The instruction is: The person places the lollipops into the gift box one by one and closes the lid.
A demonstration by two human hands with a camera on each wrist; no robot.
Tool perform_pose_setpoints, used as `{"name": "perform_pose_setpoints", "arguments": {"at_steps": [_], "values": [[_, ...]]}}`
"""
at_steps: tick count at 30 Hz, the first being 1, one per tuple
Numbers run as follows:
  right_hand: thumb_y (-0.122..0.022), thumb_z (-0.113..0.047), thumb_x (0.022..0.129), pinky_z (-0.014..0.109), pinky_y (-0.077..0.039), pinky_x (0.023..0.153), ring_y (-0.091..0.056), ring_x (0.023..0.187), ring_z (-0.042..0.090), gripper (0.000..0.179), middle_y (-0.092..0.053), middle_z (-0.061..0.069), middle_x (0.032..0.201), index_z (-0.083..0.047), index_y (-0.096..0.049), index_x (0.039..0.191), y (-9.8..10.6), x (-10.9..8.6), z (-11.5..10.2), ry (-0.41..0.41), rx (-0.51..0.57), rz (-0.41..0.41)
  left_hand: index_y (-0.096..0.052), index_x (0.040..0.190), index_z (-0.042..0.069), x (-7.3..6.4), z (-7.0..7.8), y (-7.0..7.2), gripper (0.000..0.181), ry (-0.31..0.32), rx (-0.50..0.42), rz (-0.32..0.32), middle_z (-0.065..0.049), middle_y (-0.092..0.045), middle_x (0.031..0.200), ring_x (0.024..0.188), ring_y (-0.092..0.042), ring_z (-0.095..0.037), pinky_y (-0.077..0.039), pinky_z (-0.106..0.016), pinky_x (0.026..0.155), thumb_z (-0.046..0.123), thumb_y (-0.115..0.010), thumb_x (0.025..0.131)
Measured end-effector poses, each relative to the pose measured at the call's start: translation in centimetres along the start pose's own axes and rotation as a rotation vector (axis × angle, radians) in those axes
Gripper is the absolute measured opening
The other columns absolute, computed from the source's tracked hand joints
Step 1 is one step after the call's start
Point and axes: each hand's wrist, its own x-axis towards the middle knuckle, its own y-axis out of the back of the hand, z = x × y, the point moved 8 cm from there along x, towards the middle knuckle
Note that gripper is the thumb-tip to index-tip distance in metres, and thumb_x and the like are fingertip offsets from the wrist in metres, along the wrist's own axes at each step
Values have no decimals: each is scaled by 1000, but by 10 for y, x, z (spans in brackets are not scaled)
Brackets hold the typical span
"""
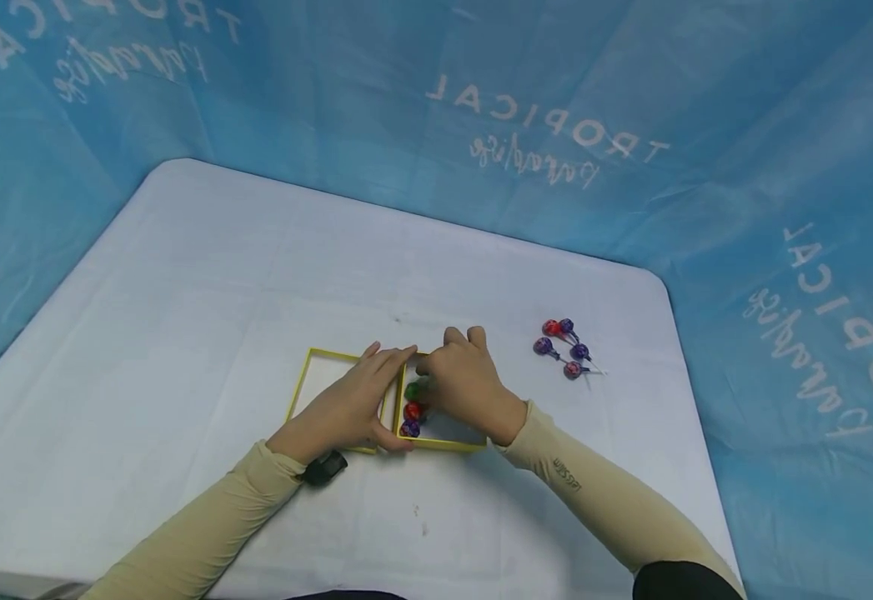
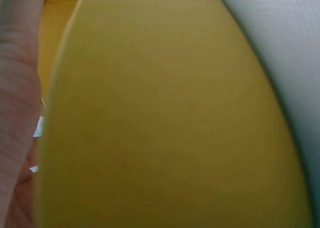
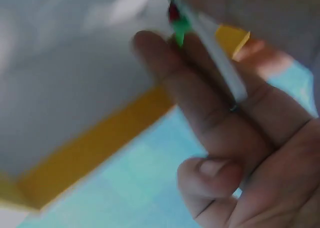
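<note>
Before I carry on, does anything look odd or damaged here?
Nothing looks spilled or broken. Small dark specks stand out on the plain white tabletop below the yellow-walled rectangular box in the head view. White printed lettering on the blue fabric backdrop oddly reads mirrored.

The head camera looks forward and down from well above the white table (image 1: 218, 275). The left wrist camera faces a smooth yellow panel (image 2: 165, 113) at very close range. The right wrist camera, also close, looks along the palm side of the bare right hand (image 3: 235, 133), sharing it and the shallow yellow-walled box (image 3: 100, 147) with the head view.
</note>
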Motion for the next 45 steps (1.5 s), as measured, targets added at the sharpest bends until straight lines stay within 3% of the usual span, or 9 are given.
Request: {"name": "perform_pose_setpoints", "arguments": {"at_steps": [3,13,19,22,24,30,40,45], "values": [[-90,-33,74,42,-27,71,-43,73,14,27,-75,-9,80,-24,-83,98,8,-4,12,-50,64,35,-28,156,2,1,0,0,122,7,-5,-8,-13,-48,145,137,-46,-28,-17,-45,130,58,-89,66],[-87,-33,78,46,-24,73,-42,74,16,16,-71,-10,70,-23,-84,90,26,-21,44,-110,230,183,-25,159,7,2,-3,-2,126,92,-19,-51,-16,-45,148,143,-39,-34,-17,-43,130,57,-91,63],[-85,-34,80,47,-20,73,-41,74,18,18,-57,-6,66,-23,-84,94,30,-40,75,-233,342,214,-27,158,5,3,-2,-4,127,88,-24,-46,-15,-47,146,141,-42,-30,-13,-41,130,56,-92,62],[-85,-33,81,48,-18,74,-41,74,20,18,-55,-3,64,-21,-84,94,29,-52,95,-301,398,247,-27,158,5,3,-2,-5,127,88,-32,-49,-16,-47,146,140,-43,-30,-12,-40,131,55,-92,61],[-85,-31,81,48,-18,74,-44,76,20,17,-61,-4,66,-19,-84,93,27,-60,109,-339,426,277,-27,158,4,3,-2,-5,128,83,-35,-48,-16,-47,146,140,-43,-30,-12,-41,131,54,-93,61],[-85,-27,82,50,-20,77,-58,91,26,15,-77,-1,89,-16,-83,92,13,-82,146,-439,472,316,-25,158,6,5,-3,-6,128,89,-29,-53,-16,-47,146,141,-42,-31,-12,-41,131,54,-93,61],[-83,-26,84,55,-18,80,-59,101,33,19,-78,8,90,-12,-83,96,-1,-109,182,-526,508,358,-24,159,9,1,-7,-8,129,129,-37,-62,-17,-44,149,145,-37,-36,-17,-47,129,56,-92,60],[-81,-24,86,58,-19,84,-59,109,38,18,-77,13,96,-10,-82,98,-5,-122,201,-598,510,346,-25,158,6,3,-4,-6,128,112,-36,-41,-18,-47,146,142,-40,-34,-16,-46,130,54,-93,60]]}}
